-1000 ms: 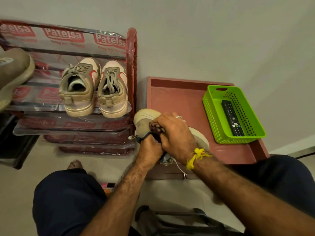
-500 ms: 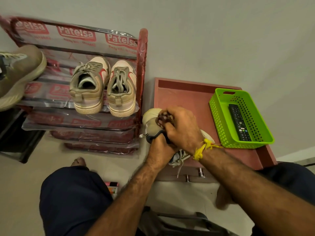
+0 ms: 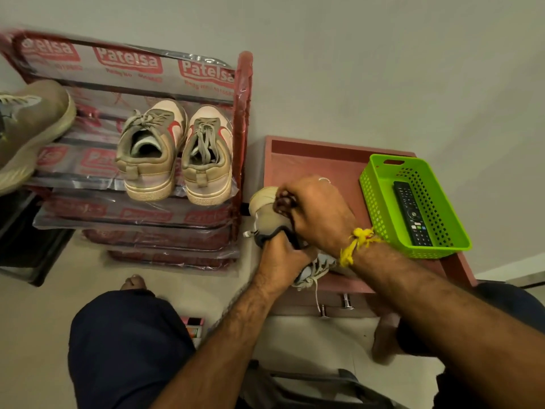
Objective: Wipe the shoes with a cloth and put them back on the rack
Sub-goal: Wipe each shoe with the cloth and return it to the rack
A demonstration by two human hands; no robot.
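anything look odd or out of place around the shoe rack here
Yes: the rack is wrapped in its printed plastic film, loose and crumpled at the lower shelves. A TV remote lies in the green basket on the small table, an odd neighbour for shoe cleaning.

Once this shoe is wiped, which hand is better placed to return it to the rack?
Probably the left hand: it already grips the shoe and sits nearer the rack. The right hand holds the cloth.

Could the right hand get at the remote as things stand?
Probably yes, once freed: the right hand grips a cloth against the shoe, while the remote lies uncovered in the open basket beside it.
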